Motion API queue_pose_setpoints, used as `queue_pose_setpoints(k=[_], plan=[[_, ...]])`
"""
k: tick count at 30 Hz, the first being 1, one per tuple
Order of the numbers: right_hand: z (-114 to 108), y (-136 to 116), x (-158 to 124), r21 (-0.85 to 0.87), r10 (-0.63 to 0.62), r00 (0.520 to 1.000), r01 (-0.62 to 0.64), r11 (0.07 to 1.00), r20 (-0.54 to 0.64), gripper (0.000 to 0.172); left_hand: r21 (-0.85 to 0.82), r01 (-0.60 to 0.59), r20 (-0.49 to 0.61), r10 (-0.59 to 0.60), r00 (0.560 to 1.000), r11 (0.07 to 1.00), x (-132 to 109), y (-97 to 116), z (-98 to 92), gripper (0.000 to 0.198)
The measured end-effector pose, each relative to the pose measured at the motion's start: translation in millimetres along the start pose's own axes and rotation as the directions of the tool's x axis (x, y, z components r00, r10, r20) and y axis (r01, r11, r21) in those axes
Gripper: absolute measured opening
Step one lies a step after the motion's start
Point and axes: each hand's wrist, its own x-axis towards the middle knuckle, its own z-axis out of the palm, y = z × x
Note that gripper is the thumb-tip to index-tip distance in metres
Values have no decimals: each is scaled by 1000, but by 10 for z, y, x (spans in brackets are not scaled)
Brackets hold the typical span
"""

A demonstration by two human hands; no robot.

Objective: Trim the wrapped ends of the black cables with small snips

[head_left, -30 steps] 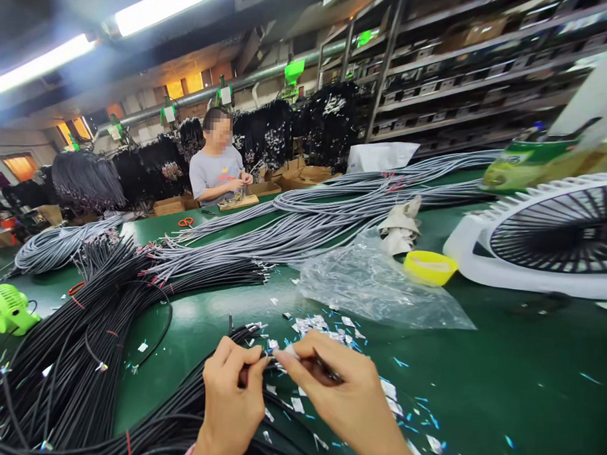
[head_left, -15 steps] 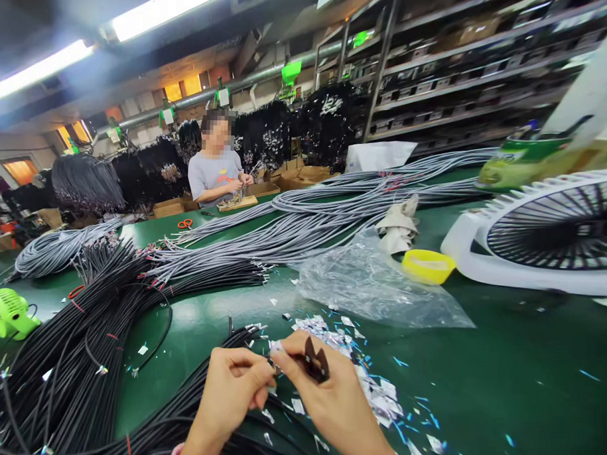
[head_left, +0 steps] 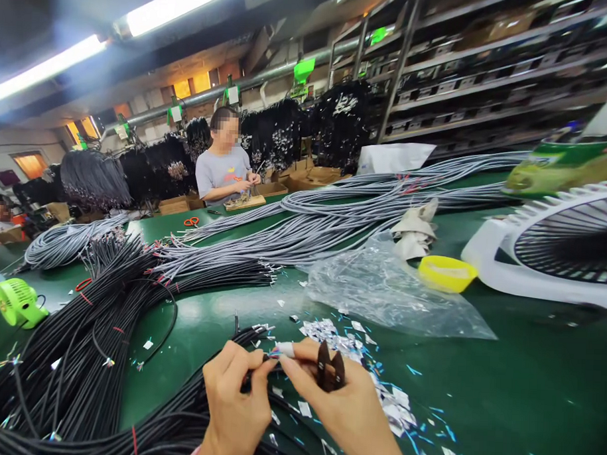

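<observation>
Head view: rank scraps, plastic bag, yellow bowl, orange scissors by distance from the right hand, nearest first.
From the right hand, holding cutters:
1. Scraps, just beyond it.
2. Plastic bag, mid-table, ahead.
3. Yellow bowl, behind the bag, to the right.
4. Orange scissors, far side, left, by the co-worker.

The cutters [head_left: 330, 369] in the right hand [head_left: 339, 408] have swung from flat to upright, beside the left hand's [head_left: 235, 404] cable end [head_left: 283, 350]
</observation>
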Motion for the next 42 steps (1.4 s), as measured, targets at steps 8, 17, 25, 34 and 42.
queue_pose_setpoints(k=[8, 17, 25, 34, 42], plan=[[58, 151, -33, -159, -19, 999, 12, 987, -42, 25, 196, -144, -37, 154, 987, 970, -40, 3, 56, 23], [-2, 51, -61, -417, -597, 795, 581, 699, 107, 17, 195, -135, -68, 150, 986, 971, -38, 33, 77, 24], [-5, 2, -12, -381, -414, 906, 414, 827, 85, 14, 60, -39, -71, 43, 997, 997, 8, -31, 14, 13], [-1, 6, 37, -287, -366, 925, 381, 879, 108, 24, 156, -127, -125, 148, 981, 979, 41, -41, -37, 15], [5, 38, 7, -242, -316, 938, 342, 908, 142, 34, 197, -165, -112, 190, 975, 966, 9, -50, -10, 18]])
